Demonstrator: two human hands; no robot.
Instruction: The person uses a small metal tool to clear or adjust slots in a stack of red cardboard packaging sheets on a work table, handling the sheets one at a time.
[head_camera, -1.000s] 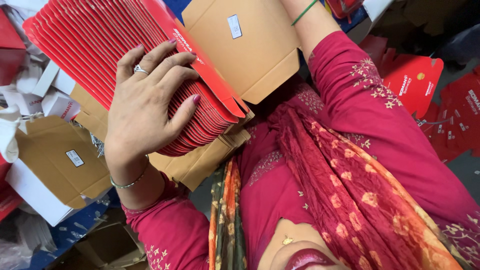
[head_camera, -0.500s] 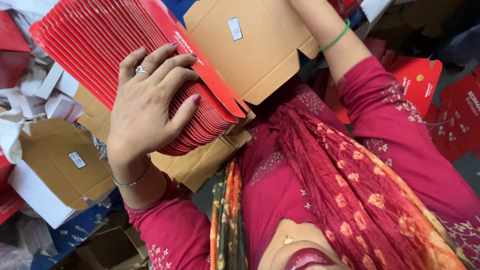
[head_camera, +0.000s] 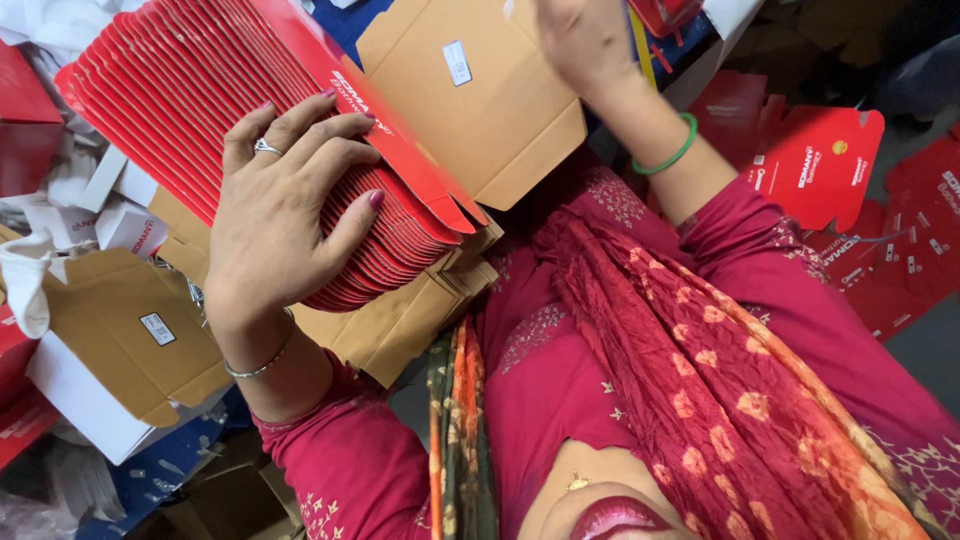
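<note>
left hand (head_camera: 285, 215): fingers spread, palm flat on the top face of the stack of red flat cartons (head_camera: 240, 130); thumb side wraps the lower edge; pressed on it, not curled closed
ring: silver ring (head_camera: 266, 147) on one finger of left hand; thin bangle (head_camera: 258, 365) at that wrist
stack position: stack lies under and ahead of left hand, fanned, tilted, running from upper left down to the middle; edges of the cartons show as ridges below the palm
stack support: stack rests against brown cardboard flaps (head_camera: 400, 320) just beneath it, touching
right hand (head_camera: 580, 40): raised at the top edge, partly cut off by the frame, blurred; cannot tell whether fingers are apart or closed, or whether it holds anything
right wrist: green bangle (head_camera: 665, 158) around the forearm
brown box (head_camera: 480, 95): open kraft carton with a small white label, just behind the stack, between the two hands; right hand is over its upper right edge, contact unclear
stack vs right hand: apart, the brown box panel lies between them
left side clutter: second brown box (head_camera: 130, 330) with a white label, white cartons (head_camera: 110, 215) beside it
right side clutter: loose red die-cut carton blanks (head_camera: 820, 160) lying flat, well apart from both hands
clothing: magenta sleeves, patterned red-orange scarf (head_camera: 720, 370) in the foreground
</note>
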